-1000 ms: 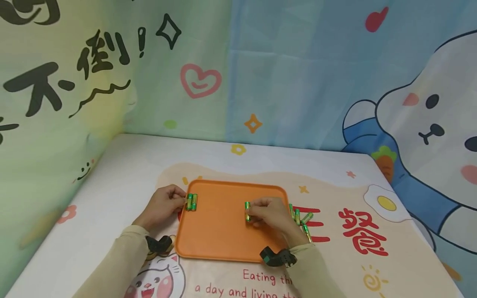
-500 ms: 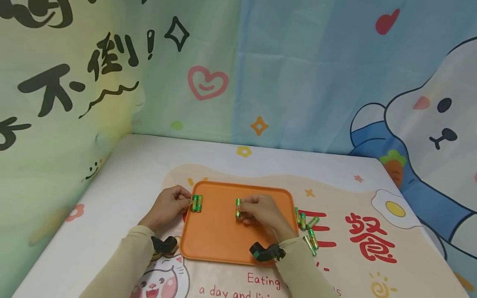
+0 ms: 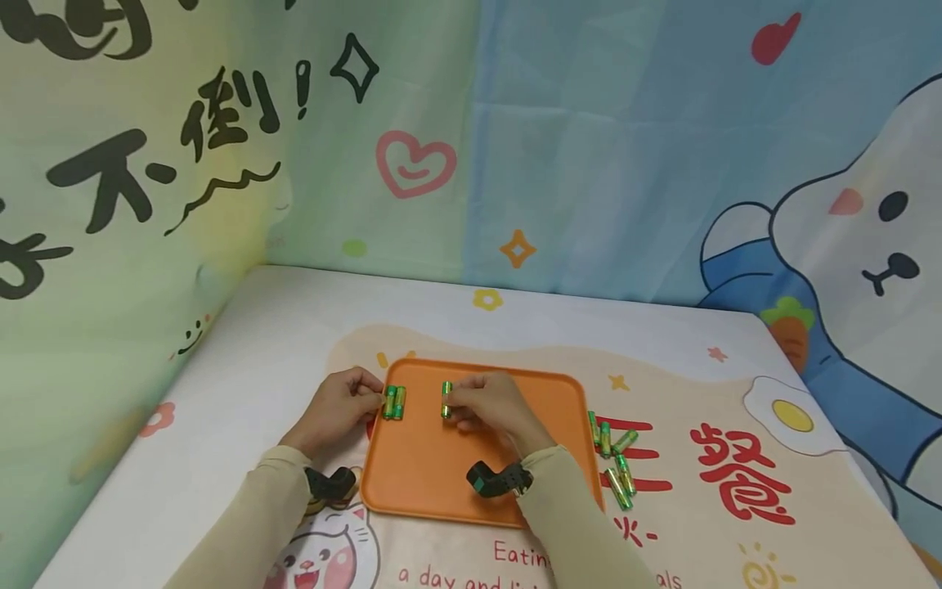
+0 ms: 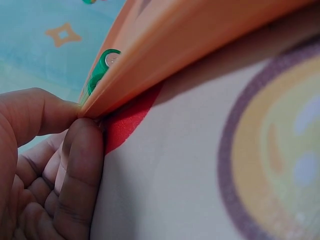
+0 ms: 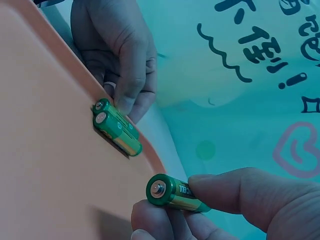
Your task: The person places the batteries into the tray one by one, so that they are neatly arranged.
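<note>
An orange tray lies on the table. My left hand pinches its left rim between thumb and forefinger, as the left wrist view shows up close. Just inside that rim two green-and-gold batteries lie side by side, lengthwise along the edge. Over the tray, to the right of this pair, my right hand holds another battery between thumb and fingers. Its metal end faces the camera in the right wrist view, and its shadow falls on the tray below.
Several loose batteries lie scattered on the printed tablecloth just past the tray's right rim. Printed fabric hangs behind the table and along its left side.
My right hand has carried its battery leftward across the tray, closer to the pair. The left hand stays at the rim. The head view has shifted slightly, uncovering more loose batteries.
</note>
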`<state>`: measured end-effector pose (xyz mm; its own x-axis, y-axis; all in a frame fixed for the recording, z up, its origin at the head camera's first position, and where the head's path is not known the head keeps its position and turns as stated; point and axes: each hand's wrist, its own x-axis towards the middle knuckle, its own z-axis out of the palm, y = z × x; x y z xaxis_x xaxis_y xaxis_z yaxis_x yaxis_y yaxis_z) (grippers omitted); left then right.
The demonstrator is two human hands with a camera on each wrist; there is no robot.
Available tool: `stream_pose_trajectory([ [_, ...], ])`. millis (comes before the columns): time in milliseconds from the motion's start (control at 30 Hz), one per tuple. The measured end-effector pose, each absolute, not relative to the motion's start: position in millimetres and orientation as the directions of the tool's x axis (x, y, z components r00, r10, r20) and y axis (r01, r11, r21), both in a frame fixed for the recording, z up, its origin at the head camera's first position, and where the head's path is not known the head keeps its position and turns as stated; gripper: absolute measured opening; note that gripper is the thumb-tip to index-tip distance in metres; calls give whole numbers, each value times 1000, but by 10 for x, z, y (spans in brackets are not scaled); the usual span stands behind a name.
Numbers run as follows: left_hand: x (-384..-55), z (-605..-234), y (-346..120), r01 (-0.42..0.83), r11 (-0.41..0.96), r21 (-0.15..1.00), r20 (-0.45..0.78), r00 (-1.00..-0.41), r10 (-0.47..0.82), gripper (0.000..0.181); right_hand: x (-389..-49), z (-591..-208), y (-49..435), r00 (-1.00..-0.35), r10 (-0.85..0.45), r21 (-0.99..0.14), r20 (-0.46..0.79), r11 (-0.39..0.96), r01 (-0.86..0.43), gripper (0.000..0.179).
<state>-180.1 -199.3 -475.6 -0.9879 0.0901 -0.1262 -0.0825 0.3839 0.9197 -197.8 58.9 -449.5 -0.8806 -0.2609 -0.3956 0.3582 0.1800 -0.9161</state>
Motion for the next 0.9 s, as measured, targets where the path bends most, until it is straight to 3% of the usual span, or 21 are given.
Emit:
stream_pose_trajectory([
  [900, -1824, -4767, -2004, -88, 417, 905, -133, -988, 80, 16, -2084, -4442, 160, -861, -293, -897, -417, 286, 337, 9],
])
